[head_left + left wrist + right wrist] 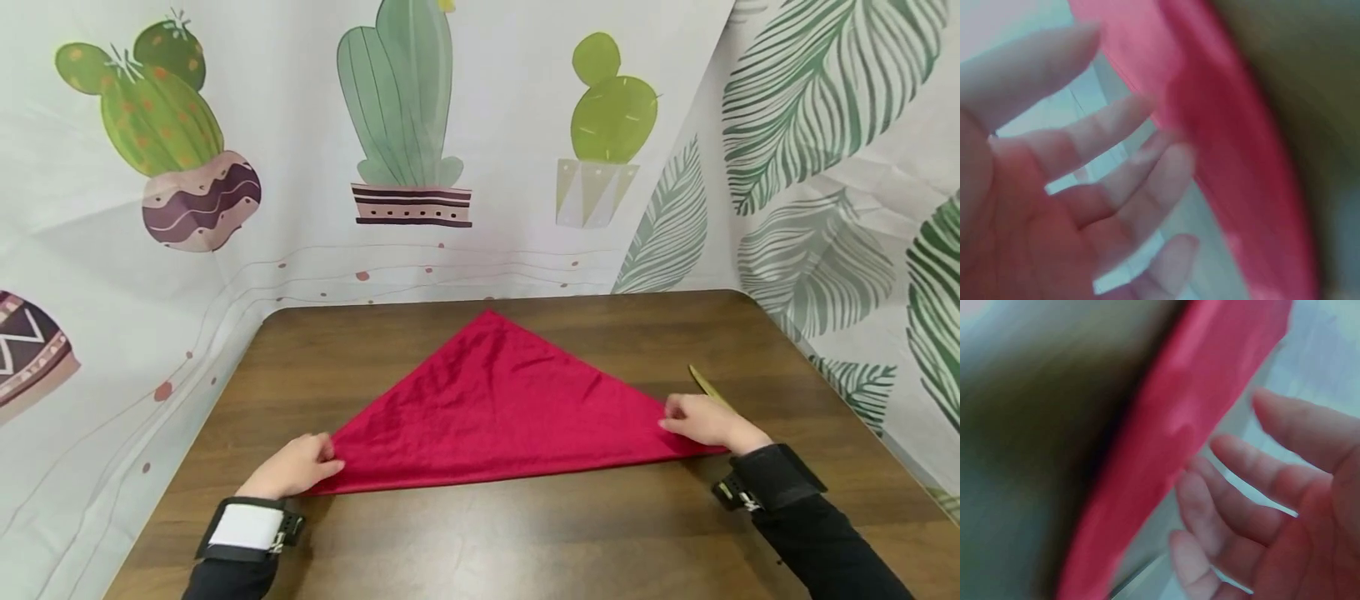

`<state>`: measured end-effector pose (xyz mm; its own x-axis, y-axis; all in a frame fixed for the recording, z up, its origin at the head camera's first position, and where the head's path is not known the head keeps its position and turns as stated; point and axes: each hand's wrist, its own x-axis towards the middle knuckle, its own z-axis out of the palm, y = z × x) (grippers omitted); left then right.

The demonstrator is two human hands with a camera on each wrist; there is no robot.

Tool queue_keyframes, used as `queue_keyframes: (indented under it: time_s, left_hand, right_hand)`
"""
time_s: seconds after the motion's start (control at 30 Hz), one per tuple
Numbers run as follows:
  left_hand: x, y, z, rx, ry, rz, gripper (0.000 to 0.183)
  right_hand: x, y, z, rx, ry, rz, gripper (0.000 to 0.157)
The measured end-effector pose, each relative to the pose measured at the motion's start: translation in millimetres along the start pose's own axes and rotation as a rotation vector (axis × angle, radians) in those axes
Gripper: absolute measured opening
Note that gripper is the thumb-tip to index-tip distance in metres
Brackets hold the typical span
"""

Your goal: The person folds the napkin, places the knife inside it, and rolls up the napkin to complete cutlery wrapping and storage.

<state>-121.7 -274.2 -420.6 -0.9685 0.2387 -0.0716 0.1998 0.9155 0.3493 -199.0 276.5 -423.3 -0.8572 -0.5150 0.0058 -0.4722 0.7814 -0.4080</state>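
Note:
A red cloth (495, 408) lies folded in a triangle on the wooden table, its point toward the wall and its long folded edge toward me. At its left corner is my left hand (295, 464); the left wrist view shows its fingers (1113, 128) loosely bent and apart, thumb away from them, beside the cloth (1229, 137). Over the right corner, my right hand (705, 419) hovers with fingertips close to the cloth. Its thumb and fingers (1257, 465) are spread apart and slightly bent in the right wrist view, none curled round the cloth (1147, 444).
A thin yellowish strip (705, 382) lies behind my right hand, partly hidden by it. The brown table (480, 542) has rounded back corners. Behind it hangs a white sheet (517, 108) printed with cacti, and leaf-patterned fabric (825, 233) hangs at the right.

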Motion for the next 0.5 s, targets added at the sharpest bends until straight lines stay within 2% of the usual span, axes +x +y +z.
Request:
queue_keyframes:
  time_s: [0.07,0.17,0.2,0.27,0.33,0.43,0.5]
  left_hand:
    - [16.3,15.6,1.8,0.044,0.075,0.038,0.021]
    - [48.3,42.2,7.9,0.074,0.165,0.102,0.032]
    - [60.1,51.4,10.7,0.083,0.174,0.131,0.038]
    - [82.3,70.1,15.6,0.086,0.144,0.173,0.047]
    - [103.7,87.9,22.2,0.096,0.073,0.199,0.052]
    - [129.6,110.1,34.3,0.138,-0.055,0.187,0.058]
    - [142.3,119.1,44.1,0.176,-0.111,0.175,0.06]
  right_hand:
    - [15.8,-16.7,4.3,-0.025,0.078,-0.045,0.018]
    - [45.5,-45.4,14.5,-0.028,0.147,-0.104,0.037]
    - [55.9,-55.3,18.8,-0.027,0.149,-0.113,0.043]
    - [78.3,-75.4,27.8,-0.035,0.122,-0.129,0.054]
    - [98.6,-94.1,37.2,-0.065,0.066,-0.136,0.061]
    - [124.1,-118.3,51.5,-0.113,-0.043,-0.129,0.068]
    - [136.8,-131.9,60.2,-0.142,-0.111,-0.111,0.069]
